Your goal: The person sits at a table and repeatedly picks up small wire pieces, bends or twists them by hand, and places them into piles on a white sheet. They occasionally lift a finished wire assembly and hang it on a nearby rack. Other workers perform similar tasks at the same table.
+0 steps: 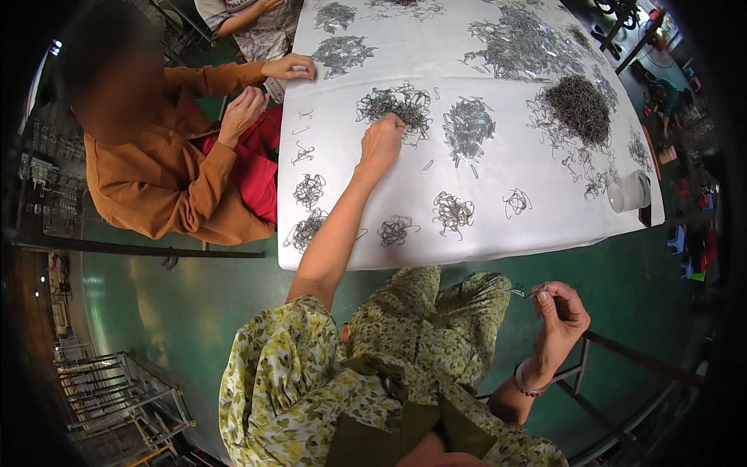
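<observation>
My left hand reaches across the white table to a pile of bent wire hooks. Its fingertips are pinched together at the pile's near edge, and what lies between them is hidden. Over the floor, off the table's near edge, my right hand is closed on thin bent metal wire hooks that stick out to the left past thumb and forefinger. Right of the hook pile lies a heap of small clear strips. Smaller clusters of hooks are spread along the near side.
A co-worker in a brown top sits at the table's left edge, both hands near it; another person is beyond. A big dark hook heap and a clear plastic tub occupy the right. A metal rack stands lower left.
</observation>
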Demonstrator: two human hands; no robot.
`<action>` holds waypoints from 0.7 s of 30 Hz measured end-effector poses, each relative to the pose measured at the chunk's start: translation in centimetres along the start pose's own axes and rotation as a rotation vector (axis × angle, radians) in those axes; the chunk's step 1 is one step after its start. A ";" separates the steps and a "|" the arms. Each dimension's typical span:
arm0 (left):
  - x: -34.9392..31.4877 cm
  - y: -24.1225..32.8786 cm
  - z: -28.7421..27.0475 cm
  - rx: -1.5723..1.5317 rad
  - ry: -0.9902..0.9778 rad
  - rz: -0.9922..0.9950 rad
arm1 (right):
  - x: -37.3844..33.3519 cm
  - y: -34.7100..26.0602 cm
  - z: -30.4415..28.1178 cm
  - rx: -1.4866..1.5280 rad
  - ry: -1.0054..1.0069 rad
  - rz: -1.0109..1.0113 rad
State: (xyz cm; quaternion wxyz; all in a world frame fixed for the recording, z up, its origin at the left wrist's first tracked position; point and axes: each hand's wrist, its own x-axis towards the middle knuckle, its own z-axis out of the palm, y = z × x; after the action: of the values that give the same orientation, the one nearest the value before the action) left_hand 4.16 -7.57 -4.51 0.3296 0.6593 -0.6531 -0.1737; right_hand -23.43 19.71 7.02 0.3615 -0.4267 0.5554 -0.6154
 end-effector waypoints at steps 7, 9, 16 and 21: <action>0.3 -2.3 1.1 0.116 -0.188 0.273 | -1.0 -0.2 -0.1 0.026 -0.010 -0.024; 0.3 -2.6 2.0 0.244 -0.215 0.343 | -1.3 -0.1 -0.2 0.021 -0.008 -0.033; 0.1 -1.4 1.4 0.069 -0.059 0.307 | -2.3 -0.2 -0.4 0.008 0.026 -0.024; 0.7 -0.6 0.6 -0.043 -0.335 0.119 | -2.3 -0.4 -0.3 0.015 -0.003 -0.051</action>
State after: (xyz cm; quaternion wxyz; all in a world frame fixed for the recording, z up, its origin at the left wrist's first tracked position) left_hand 4.26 -8.43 -5.14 0.2400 0.5738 -0.7330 -0.2754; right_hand -22.86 21.93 7.09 0.3499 -0.4388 0.5391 -0.6280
